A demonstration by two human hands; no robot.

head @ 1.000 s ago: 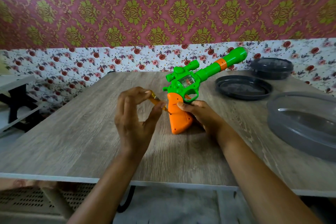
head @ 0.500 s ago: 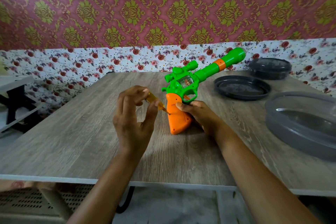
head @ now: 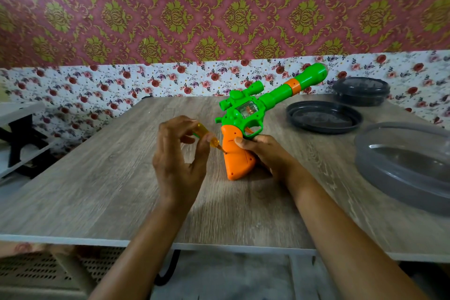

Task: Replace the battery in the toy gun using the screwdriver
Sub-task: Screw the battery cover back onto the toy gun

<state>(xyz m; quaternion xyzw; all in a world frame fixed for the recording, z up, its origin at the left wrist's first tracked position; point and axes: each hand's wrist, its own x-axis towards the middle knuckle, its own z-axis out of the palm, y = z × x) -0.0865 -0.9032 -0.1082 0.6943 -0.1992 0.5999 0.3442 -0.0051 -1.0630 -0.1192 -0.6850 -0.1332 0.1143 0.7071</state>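
Note:
A green toy gun (head: 246, 109) with an orange grip stands on its grip's butt on the wooden table (head: 102, 178), barrel pointing up and to the far right. My right hand (head: 265, 153) wraps the grip from behind, thumb on its side. My left hand (head: 177, 156) pinches a small yellow-handled screwdriver (head: 207, 135) between fingers and thumb. The screwdriver's tip touches a screw hole on the left face of the orange grip. Much of the handle is hidden by my fingers.
A flat dark round lid (head: 323, 119) lies at the far right of the table, with a dark round container (head: 360, 90) behind it. A large grey translucent bowl (head: 404, 165) sits at the right edge. A white shelf (head: 17, 124) stands off to the left.
My left fingers have shifted around the screwdriver handle, turning it, while the tip stays at the grip. The gun and my right hand have held their place.

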